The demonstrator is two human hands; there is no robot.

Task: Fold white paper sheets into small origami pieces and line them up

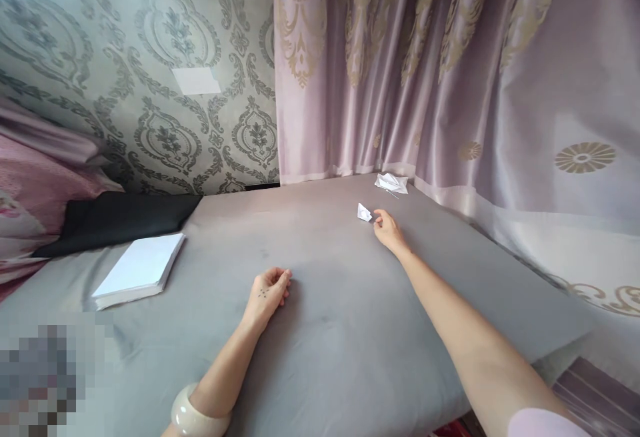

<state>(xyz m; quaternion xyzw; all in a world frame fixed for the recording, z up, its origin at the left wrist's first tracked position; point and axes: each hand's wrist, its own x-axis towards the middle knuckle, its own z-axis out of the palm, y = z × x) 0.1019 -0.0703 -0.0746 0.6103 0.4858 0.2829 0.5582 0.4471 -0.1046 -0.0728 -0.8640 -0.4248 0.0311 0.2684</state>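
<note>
A small folded white paper piece (364, 213) rests on the grey cloth-covered surface (320, 357), right of the middle. Just to its right is my right hand (389, 230), fingers curved with thumb and index finger apart. Its fingertips are very near the paper, and I see nothing gripped between them. My left hand (270, 290) lies nearer to me on the grey cloth, curled into a loose fist with the thumb over the fingers. Nothing shows in it. A pale bangle (200, 413) circles the left wrist.
A thick stack of white paper (143, 267) lies at the left, beside a black cloth (125, 217). More folded white paper (391, 183) sits at the far edge by the purple curtain (345, 103). Patterned wallpaper (175, 137) covers the wall behind.
</note>
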